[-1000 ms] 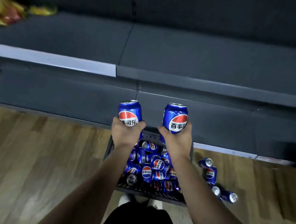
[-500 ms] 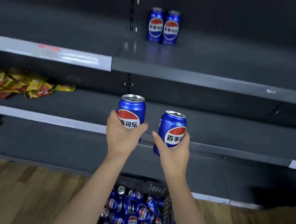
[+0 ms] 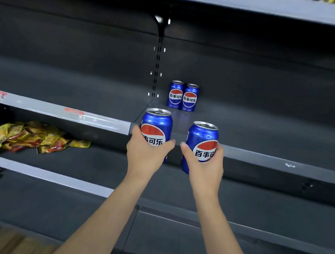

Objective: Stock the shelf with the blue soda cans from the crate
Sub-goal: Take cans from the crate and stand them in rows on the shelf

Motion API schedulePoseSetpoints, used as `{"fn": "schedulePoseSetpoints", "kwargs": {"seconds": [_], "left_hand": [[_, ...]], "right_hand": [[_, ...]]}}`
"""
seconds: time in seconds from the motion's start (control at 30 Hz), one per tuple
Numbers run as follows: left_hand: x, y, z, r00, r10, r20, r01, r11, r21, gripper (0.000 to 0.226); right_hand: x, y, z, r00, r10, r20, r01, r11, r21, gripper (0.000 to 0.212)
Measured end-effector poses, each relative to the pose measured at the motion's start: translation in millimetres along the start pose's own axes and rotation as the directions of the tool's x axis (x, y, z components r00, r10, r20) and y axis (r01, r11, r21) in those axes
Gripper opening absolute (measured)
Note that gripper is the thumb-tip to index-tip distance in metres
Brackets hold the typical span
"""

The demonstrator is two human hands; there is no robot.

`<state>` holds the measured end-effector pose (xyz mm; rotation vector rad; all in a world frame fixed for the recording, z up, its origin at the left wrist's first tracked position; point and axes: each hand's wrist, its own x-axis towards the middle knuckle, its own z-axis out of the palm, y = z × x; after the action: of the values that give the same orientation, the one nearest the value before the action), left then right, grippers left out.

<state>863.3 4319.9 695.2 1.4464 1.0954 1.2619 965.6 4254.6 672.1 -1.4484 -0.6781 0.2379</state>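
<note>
Head view: both hands, left (image 3: 147,155) and right (image 3: 205,168), each grasp a blue can before the shelf (image 3: 262,157).

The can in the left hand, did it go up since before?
Yes. The can in the left hand has risen: it was down by the crate, and now it is level with the front edge of the shelf holding two standing cans.

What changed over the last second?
Both hands, left and right, carried their cans up from the crate to the shelf edge. The grips are unchanged, and nothing has been released. The two shelved cans haven't moved.
</note>
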Motion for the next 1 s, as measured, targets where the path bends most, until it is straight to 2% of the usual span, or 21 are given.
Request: {"fn": "schedulePoseSetpoints", "kwargs": {"seconds": [0.3,0.47,0.57,0.7,1.0], "left_hand": [[75,7,14,0.999,0.038,0.008,-0.038,0.999,0.015,0.063],[123,3,18,0.991,0.044,0.127,-0.046,0.999,0.017,0.061],[144,1,25,0.983,0.046,0.18,-0.046,0.999,0.001,0.068],[165,-3,35,0.975,0.049,0.218,-0.045,0.999,-0.026,0.068],[201,-25,80,0.962,0.054,0.266,-0.042,0.998,-0.049,0.067]], "right_hand": [[52,-9,36,0.998,-0.041,-0.057,0.039,0.999,-0.03,0.07],[85,-12,71,0.99,-0.036,-0.135,0.026,0.997,-0.071,0.066],[100,-10,89,0.988,-0.017,-0.153,0.004,0.996,-0.084,0.068],[117,-4,93,0.991,0.002,-0.132,-0.014,0.995,-0.096,0.073],[178,13,84,0.999,-0.029,-0.044,0.016,0.966,-0.26,0.07]]}}
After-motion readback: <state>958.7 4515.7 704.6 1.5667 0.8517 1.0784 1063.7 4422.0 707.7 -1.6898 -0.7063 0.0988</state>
